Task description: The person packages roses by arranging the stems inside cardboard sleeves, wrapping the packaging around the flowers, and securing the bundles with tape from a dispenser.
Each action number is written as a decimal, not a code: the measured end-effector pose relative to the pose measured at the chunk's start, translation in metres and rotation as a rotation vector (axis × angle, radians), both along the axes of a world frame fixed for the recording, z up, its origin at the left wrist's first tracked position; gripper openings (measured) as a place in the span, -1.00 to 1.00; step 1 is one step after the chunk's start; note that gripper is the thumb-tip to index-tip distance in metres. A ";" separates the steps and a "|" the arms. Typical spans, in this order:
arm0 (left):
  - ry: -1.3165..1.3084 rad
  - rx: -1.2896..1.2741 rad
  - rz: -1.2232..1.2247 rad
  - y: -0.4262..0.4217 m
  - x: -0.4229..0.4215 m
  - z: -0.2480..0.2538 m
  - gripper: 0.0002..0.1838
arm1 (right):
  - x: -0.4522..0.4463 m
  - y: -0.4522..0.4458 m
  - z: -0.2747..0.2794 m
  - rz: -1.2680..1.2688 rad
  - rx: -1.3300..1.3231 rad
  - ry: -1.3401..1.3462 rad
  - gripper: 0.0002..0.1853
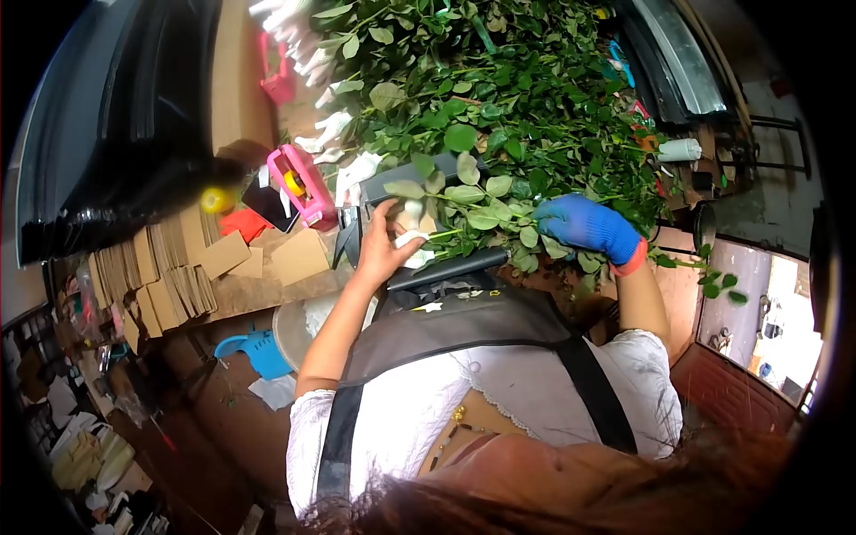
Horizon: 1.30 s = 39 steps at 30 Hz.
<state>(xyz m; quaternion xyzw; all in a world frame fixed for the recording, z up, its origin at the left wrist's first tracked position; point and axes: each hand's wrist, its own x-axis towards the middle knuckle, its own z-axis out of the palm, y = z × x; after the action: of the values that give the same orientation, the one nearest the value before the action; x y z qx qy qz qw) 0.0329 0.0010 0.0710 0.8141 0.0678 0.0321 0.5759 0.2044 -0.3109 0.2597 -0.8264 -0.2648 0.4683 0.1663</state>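
Note:
My left hand (385,245) is bare, its fingers closed at the white-covered head (411,238) of a leafy rose stem. From there the stem (446,234) runs right through green leaves toward my right hand (580,225). That hand wears a blue knitted glove with a red cuff, its fingers curled over the foliage; the fingertips are partly hidden among the leaves. Beyond both hands lies a big pile of rose stems (499,111), with several white-wrapped heads (334,127) along its left side. A dark padded edge (446,269) sits just below my hands.
On the left stand a pink tape dispenser (305,189), loose cardboard pieces (301,259) and rows of cardboard (160,276). Black sheets (134,116) are stacked at the far left. A blue plastic scoop-like item (257,349) is below the table. A white roll (680,150) lies at right.

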 end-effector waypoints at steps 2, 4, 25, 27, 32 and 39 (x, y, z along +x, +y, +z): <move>0.022 -0.002 -0.021 0.001 0.000 0.006 -0.06 | -0.003 -0.001 -0.012 -0.080 -0.031 0.110 -0.64; 0.015 0.000 -0.014 0.000 0.001 0.007 -0.05 | -0.007 -0.005 -0.015 -0.176 0.053 0.147 -0.66; -0.072 0.054 -0.078 0.001 -0.001 0.001 -0.77 | -0.004 -0.191 -0.015 -0.096 -0.922 -0.766 -0.65; -0.086 0.049 -0.092 0.002 0.000 -0.001 -0.77 | 0.029 -0.140 -0.017 -0.045 -0.193 -1.165 -0.64; -0.058 0.092 -0.112 0.002 0.000 0.004 -0.77 | 0.133 0.055 -0.035 0.196 0.598 -1.227 -0.63; -0.012 0.066 -0.089 0.000 -0.002 0.003 -0.78 | 0.271 0.191 -0.104 0.252 -0.042 -1.564 -0.76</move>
<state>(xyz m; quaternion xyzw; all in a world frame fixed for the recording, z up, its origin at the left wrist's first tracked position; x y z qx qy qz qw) 0.0307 0.0007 0.0742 0.8345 0.0267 0.0135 0.5502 0.4757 -0.1198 0.1559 -0.8826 -0.3874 -0.2279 -0.1379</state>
